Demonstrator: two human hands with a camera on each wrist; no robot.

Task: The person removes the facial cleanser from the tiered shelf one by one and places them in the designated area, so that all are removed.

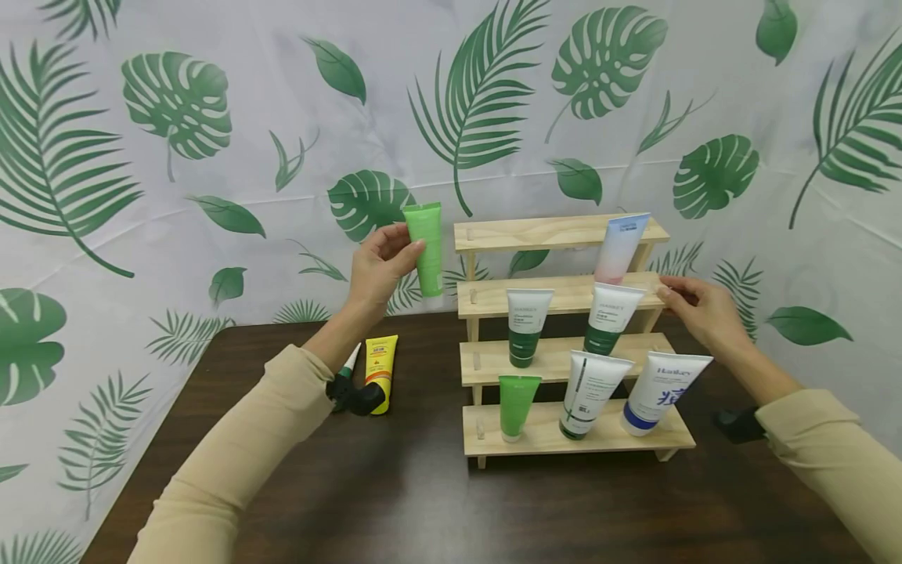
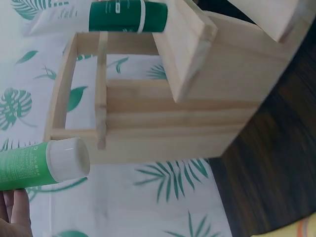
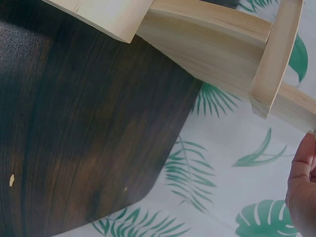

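My left hand (image 1: pixel 384 262) pinches a light green squeeze tube (image 1: pixel 427 249), held upright in the air left of the wooden tiered stand (image 1: pixel 496 354). The left wrist view shows the white cap (image 2: pixel 69 159) of this tube, apart from the stand. At the stand's right side my right hand (image 1: pixel 698 309) grips the end of the second tier from the top between thumb and fingers. In the right wrist view the right hand (image 3: pixel 303 182) shows only partly, at that wooden end. On the top part of the stand a blue-to-pink tube (image 1: pixel 620 249) leans slightly right.
Two white-and-dark-green tubes (image 1: pixel 524 325) stand mid-stand. Along the bottom tier are a small green tube (image 1: pixel 517 406), a white tube (image 1: pixel 592 392) and a white-and-blue tube (image 1: pixel 661 392). A yellow tube (image 1: pixel 380 368) and a partly hidden white-and-green tube (image 1: pixel 350 362) lie on the dark table (image 1: pixel 395 493).
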